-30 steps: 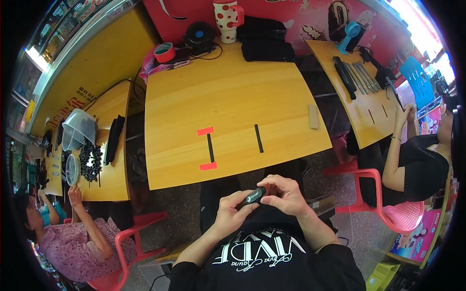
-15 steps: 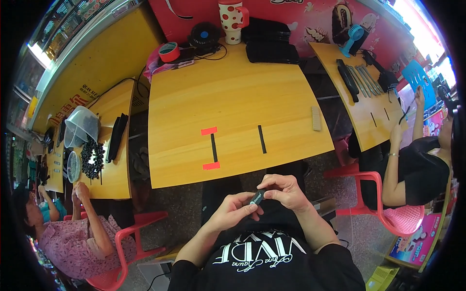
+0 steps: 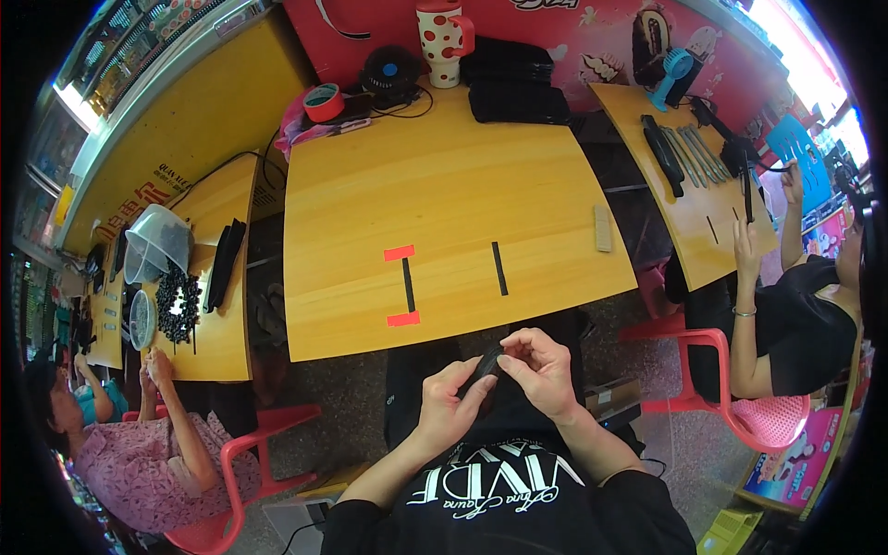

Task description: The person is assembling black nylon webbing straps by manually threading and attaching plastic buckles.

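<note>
Above my lap, just off the table's near edge, my left hand is closed around a small dark, folded strip-like piece. My right hand pinches its upper right end between thumb and fingers. The piece's lower part is hidden by my left fingers, and its exact kind cannot be made out. On the yellow wooden table ahead lies a thin black strip between two red tape pieces. Another black strip lies to its right.
A beige block is at the table's right edge. Along the back stand a tape roll, a black fan, a spotted tumbler and black packs. Co-workers sit left and right on red chairs.
The small piece has turned in my hands, so its light-printed face no longer shows. My left fingers have curled further round it. The right co-worker's raised hands have shifted.
</note>
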